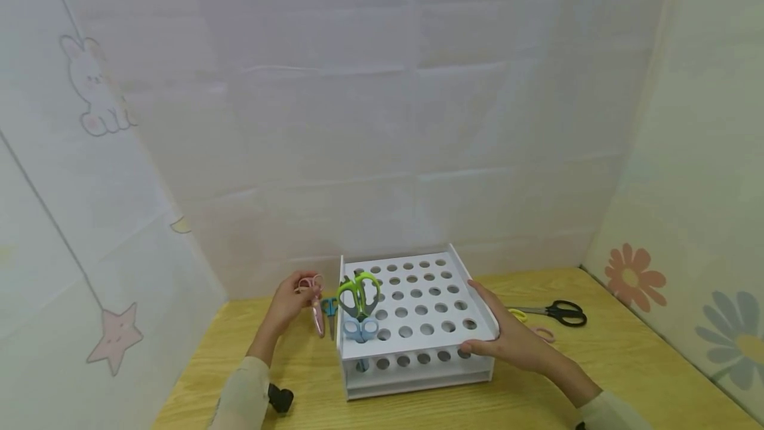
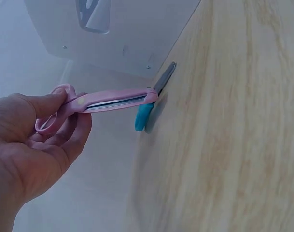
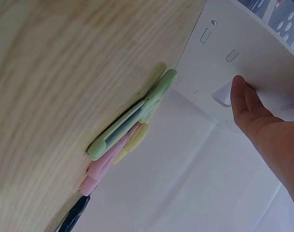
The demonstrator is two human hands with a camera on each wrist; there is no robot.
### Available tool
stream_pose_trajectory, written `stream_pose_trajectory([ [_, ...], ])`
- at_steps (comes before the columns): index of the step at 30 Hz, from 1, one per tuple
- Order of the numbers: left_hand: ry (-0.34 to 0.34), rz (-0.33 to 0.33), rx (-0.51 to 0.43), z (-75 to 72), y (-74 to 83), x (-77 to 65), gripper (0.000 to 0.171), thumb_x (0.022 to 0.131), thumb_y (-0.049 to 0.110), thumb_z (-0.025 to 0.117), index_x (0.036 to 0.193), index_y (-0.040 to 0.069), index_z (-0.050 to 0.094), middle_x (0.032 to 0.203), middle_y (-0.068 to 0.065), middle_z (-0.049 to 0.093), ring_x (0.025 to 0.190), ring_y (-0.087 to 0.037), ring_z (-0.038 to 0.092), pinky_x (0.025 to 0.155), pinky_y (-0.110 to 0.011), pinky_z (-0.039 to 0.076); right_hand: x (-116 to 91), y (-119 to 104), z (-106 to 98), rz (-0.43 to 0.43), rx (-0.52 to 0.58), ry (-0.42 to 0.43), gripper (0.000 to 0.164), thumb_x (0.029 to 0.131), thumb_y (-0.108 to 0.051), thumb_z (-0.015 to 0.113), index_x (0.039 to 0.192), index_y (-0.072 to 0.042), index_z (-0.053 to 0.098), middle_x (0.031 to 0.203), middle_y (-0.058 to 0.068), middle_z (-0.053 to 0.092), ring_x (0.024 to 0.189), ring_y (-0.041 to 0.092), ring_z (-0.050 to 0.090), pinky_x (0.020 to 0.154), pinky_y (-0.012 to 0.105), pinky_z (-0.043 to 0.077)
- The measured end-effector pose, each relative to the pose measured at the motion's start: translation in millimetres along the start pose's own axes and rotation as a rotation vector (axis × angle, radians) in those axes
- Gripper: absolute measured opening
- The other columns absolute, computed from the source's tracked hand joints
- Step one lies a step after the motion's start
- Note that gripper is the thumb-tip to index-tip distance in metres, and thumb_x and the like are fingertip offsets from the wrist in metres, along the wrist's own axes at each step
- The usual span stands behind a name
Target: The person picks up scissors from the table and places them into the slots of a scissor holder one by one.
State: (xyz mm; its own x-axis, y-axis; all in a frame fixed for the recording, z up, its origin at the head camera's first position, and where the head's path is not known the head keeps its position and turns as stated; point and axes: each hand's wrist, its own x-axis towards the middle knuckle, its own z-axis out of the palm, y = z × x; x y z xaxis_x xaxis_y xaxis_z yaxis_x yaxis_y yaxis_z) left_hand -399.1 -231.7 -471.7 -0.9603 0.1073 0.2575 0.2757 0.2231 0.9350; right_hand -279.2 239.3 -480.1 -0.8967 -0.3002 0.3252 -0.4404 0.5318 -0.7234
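Pink scissors (image 2: 105, 98) jut from the left grip (image 2: 31, 157), handles (image 2: 64, 111) pinched.

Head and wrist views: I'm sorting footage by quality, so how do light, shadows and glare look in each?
Head view: soft, fairly even light, no strong glare on the white rack; left wrist view: cool bluish cast, pink scissors fairly clear, faint shadow by the teal-handled scissors; right wrist view: dim, with soft shadow along the green scissors.
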Motion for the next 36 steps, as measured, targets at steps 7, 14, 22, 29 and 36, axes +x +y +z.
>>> stream_pose_trajectory([
  [7, 0.030, 0.030, 0.047, -0.5, 11.6, -0.9, 0.039, 0.095, -0.005, 0.067, 0.132, -0.007, 0.058, 0.108, -0.024, 0.061, 0.093, -0.036, 0.068, 0.077, -0.039, 0.059, 0, -2, 0, 0.002, -0.005, -0.006, 0.116, 0.080, -0.039, 0.088, 0.164, -0.031, 0.009, 0.164, 0.014, 0.021, 0.140, 0.044, 0.034, 0.100, 0.068, 0.037],
  [14, 0.021, 0.079, 0.059, -6.0, 28.3, 0.4, 0.038, 0.095, -0.001, 0.069, 0.132, -0.003, 0.060, 0.107, -0.021, 0.063, 0.090, -0.032, 0.070, 0.075, -0.038, 0.060, -1, -3, -1, 0.002, -0.024, -0.002, 0.116, 0.079, -0.040, 0.088, 0.164, -0.031, 0.009, 0.164, 0.015, 0.021, 0.139, 0.045, 0.035, 0.098, 0.068, 0.038],
  [22, 0.013, 0.131, 0.026, -10.7, 58.7, -3.8, 0.039, 0.096, 0.006, 0.071, 0.133, 0.000, 0.060, 0.110, -0.022, 0.063, 0.094, -0.034, 0.071, 0.077, -0.038, 0.059, -1, -2, 0, 0.000, -0.014, 0.001, 0.117, 0.079, -0.038, 0.089, 0.164, -0.031, 0.009, 0.165, 0.014, 0.020, 0.140, 0.045, 0.034, 0.099, 0.069, 0.037],
  [29, 0.012, 0.169, 0.094, -7.6, 89.9, -12.1, 0.041, 0.098, 0.002, 0.067, 0.138, -0.003, 0.057, 0.114, -0.024, 0.061, 0.096, -0.041, 0.066, 0.081, -0.044, 0.058, -1, 0, 0, -0.008, -0.006, 0.003, 0.117, 0.079, -0.036, 0.089, 0.164, -0.029, 0.009, 0.164, 0.013, 0.020, 0.138, 0.043, 0.036, 0.098, 0.066, 0.038],
  [36, 0.052, 0.253, 0.116, -5.3, 129.3, -32.0, 0.038, 0.096, 0.008, 0.072, 0.133, 0.005, 0.063, 0.107, -0.020, 0.064, 0.089, -0.036, 0.065, 0.072, -0.030, 0.058, 0, -1, 1, -0.006, -0.003, -0.001, 0.117, 0.080, -0.035, 0.089, 0.164, -0.029, 0.009, 0.164, 0.015, 0.020, 0.138, 0.043, 0.036, 0.099, 0.067, 0.038],
])
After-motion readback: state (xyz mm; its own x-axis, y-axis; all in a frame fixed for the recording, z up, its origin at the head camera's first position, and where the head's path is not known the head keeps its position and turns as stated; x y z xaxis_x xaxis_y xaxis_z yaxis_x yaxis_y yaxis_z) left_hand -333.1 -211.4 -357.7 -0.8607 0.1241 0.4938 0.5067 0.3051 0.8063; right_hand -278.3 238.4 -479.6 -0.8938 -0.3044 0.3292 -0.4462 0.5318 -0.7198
